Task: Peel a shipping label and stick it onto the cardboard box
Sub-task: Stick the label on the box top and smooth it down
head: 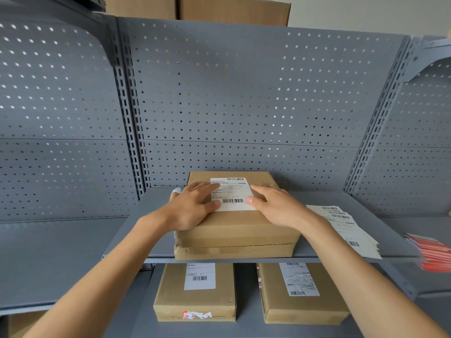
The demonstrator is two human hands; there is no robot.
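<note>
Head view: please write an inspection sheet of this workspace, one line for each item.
Surface: grey metal shelf, with a lower shelf beneath.
Job's things: cardboard box on the shelf; shipping label lies on its top face.
Clutter: stack of label sheets right of the box; red items at the right edge, blurred; two labelled boxes on the lower shelf.
Hands: left hand and right hand lie flat, open, on the label's edges.
Cables: nothing seen.
Surroundings: grey pegboard back panel; cardboard behind its top.
</note>
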